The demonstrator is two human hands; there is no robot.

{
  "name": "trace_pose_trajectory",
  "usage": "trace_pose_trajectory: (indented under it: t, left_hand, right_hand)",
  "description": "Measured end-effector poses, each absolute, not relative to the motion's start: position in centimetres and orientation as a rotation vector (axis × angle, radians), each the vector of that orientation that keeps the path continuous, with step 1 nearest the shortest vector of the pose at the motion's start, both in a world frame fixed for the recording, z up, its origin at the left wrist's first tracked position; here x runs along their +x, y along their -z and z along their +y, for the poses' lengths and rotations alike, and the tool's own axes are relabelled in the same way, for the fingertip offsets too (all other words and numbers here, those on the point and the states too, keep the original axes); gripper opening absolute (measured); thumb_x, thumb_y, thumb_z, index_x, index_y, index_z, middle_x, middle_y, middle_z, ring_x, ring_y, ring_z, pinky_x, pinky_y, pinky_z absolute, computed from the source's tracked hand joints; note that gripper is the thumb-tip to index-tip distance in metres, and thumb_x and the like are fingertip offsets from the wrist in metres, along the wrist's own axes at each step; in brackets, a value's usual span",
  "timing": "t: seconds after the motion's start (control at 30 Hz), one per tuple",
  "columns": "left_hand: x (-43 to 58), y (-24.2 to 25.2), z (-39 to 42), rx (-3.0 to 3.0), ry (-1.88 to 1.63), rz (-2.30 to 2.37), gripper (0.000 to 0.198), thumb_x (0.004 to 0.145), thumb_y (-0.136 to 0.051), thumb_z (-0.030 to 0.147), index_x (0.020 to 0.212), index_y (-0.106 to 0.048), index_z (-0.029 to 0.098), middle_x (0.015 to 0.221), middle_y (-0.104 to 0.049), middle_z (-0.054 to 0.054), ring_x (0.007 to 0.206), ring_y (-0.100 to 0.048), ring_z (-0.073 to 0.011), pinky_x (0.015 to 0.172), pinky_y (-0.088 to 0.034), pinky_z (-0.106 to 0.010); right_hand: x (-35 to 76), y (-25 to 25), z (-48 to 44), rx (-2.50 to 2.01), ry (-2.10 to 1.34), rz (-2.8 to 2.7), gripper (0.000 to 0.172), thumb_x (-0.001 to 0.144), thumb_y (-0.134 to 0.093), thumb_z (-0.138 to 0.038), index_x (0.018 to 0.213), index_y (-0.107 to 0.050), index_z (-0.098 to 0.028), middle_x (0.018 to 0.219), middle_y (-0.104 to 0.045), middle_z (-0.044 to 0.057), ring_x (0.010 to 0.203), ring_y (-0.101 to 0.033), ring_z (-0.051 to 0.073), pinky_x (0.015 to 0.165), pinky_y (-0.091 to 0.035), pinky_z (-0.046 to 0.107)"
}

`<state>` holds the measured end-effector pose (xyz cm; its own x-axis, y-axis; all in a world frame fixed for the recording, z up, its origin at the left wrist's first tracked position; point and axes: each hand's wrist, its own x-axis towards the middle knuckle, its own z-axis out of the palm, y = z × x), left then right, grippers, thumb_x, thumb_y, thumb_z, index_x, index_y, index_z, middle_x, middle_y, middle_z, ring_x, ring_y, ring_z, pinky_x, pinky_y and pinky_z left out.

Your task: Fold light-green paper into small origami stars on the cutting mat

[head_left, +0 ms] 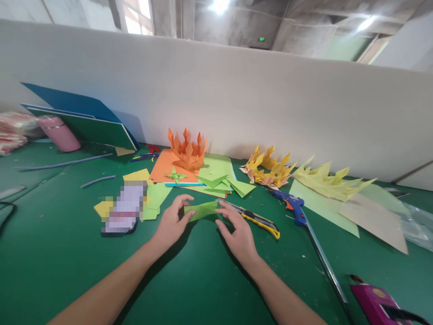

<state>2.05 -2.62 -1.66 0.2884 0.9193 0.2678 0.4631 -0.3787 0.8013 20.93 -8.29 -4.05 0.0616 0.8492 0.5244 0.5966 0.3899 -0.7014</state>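
Observation:
A small green strip of paper (204, 210) is held level just above the green table, its surface slightly curved. My left hand (175, 220) pinches its left end, thumb in front and fingers behind. At the other end is my right hand (237, 231), fingers spread and thumb apart, with the fingertips at or close to the paper's edge; whether they touch it I cannot tell. Just beyond my right hand lies a yellow and black box cutter (262, 222). Folded green paper pieces (219, 184) and a green paper star shape (174, 175) lie behind the strip.
An orange paper crown (188, 155) stands on stacked sheets at the back. Rightward are a yellow paper crown (267, 169), a pale yellow one (333, 183), a blue glue gun (294, 207) and a magenta object (375, 300). Leftward lie a blurred phone (125, 207) and a pink bottle (60, 133).

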Motion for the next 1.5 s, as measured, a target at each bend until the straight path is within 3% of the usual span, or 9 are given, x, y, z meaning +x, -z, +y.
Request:
trace_pose_trajectory:
  t: [0.1,0.3,0.67,0.8,0.93,1.07,1.17,1.3,1.5]
  left_hand:
    - [2.0,1.8,-2.6,2.031,-1.003,1.159,0.021,0.082,-0.048,0.021,0.103,-0.05,0.02,0.093,-0.06,-0.003,0.083,-0.059,-0.0174,0.074,-0.048,-0.031]
    - [2.0,1.8,-2.8,2.385,-1.092,0.984,0.022,0.084,-0.048,0.013,0.103,-0.056,0.021,0.109,-0.051,-0.007,0.103,-0.052,-0.0201,0.089,-0.044,-0.037]
    - [1.5,1.0,-2.9,2.786,-1.182,0.978,0.027,0.086,-0.04,0.006,0.091,-0.062,0.022,0.097,-0.05,-0.007,0.094,-0.049,-0.0202,0.083,-0.043,-0.037]
    - [1.5,1.0,-2.7,2.76,-0.918,0.809,0.021,0.087,-0.043,0.01,0.098,-0.058,0.02,0.09,-0.059,-0.004,0.084,-0.054,-0.0177,0.075,-0.047,-0.032]
    - [1.5,1.0,-2.5,2.709,-0.908,0.958,0.028,0.081,-0.052,0.012,0.108,-0.054,0.02,0.103,-0.058,-0.008,0.097,-0.053,-0.022,0.083,-0.047,-0.038]
    - [1.2,0.9,-2.2,2.743,-0.791,0.862,0.022,0.076,-0.051,0.003,0.086,-0.06,0.02,0.091,-0.061,-0.004,0.089,-0.056,-0.0203,0.079,-0.047,-0.036]
    - [0.9,1.0,-2.0,2.709,-0.643,0.804,0.026,0.072,-0.048,-0.002,0.082,-0.061,0.019,0.084,-0.066,-0.003,0.084,-0.06,-0.0189,0.077,-0.048,-0.033]
    - [0.6,1.1,-1.9,2.715,-0.533,0.793,0.02,0.073,-0.056,0.004,0.084,-0.064,0.02,0.091,-0.068,-0.004,0.088,-0.062,-0.0199,0.081,-0.047,-0.033]
    - [0.6,0.8,-2.0,2.765,-0.505,0.751,0.007,0.082,-0.058,0.021,0.082,-0.065,0.019,0.09,-0.07,-0.004,0.085,-0.063,-0.0184,0.077,-0.046,-0.03]
  right_hand:
    - [21.0,3.7,-8.3,-1.346,-0.212,-1.613,0.008,0.079,-0.057,-0.022,0.081,-0.065,-0.02,0.097,-0.063,0.01,0.094,-0.059,0.024,0.082,-0.048,0.04]
    - [21.1,3.4,-8.3,-1.351,-0.226,-1.665,0.013,0.08,-0.051,-0.016,0.073,-0.061,-0.02,0.069,-0.059,0.003,0.065,-0.055,0.017,0.062,-0.046,0.029]
    - [21.0,3.5,-8.2,-1.316,-0.228,-1.704,0.012,0.077,-0.051,-0.013,0.07,-0.056,-0.021,0.077,-0.065,0.004,0.076,-0.06,0.019,0.071,-0.047,0.033]
    - [21.0,3.7,-8.4,-1.314,-0.228,-1.745,0.014,0.075,-0.05,-0.009,0.071,-0.057,-0.021,0.085,-0.069,0.006,0.081,-0.062,0.021,0.075,-0.048,0.035]
    - [21.1,3.9,-8.5,-1.328,-0.268,-1.811,0.021,0.07,-0.048,-0.004,0.074,-0.059,-0.021,0.093,-0.071,0.006,0.082,-0.063,0.021,0.074,-0.049,0.035]
    - [21.2,4.0,-8.5,-1.312,-0.274,-1.841,0.026,0.068,-0.045,-0.001,0.076,-0.06,-0.022,0.09,-0.071,0.004,0.083,-0.062,0.021,0.074,-0.05,0.035]
    - [21.2,3.6,-8.6,-1.289,-0.256,-1.867,0.028,0.07,-0.043,-0.002,0.078,-0.06,-0.022,0.089,-0.071,0.005,0.083,-0.062,0.021,0.075,-0.049,0.036]
    - [20.9,2.9,-9.0,-1.252,-0.244,-1.953,0.024,0.068,-0.049,-0.007,0.082,-0.061,-0.021,0.096,-0.068,0.006,0.087,-0.059,0.022,0.08,-0.046,0.038]
    - [20.8,2.6,-9.1,-1.246,-0.277,-2.004,0.01,0.082,-0.054,-0.018,0.08,-0.064,-0.02,0.088,-0.065,0.006,0.082,-0.055,0.02,0.076,-0.044,0.035]
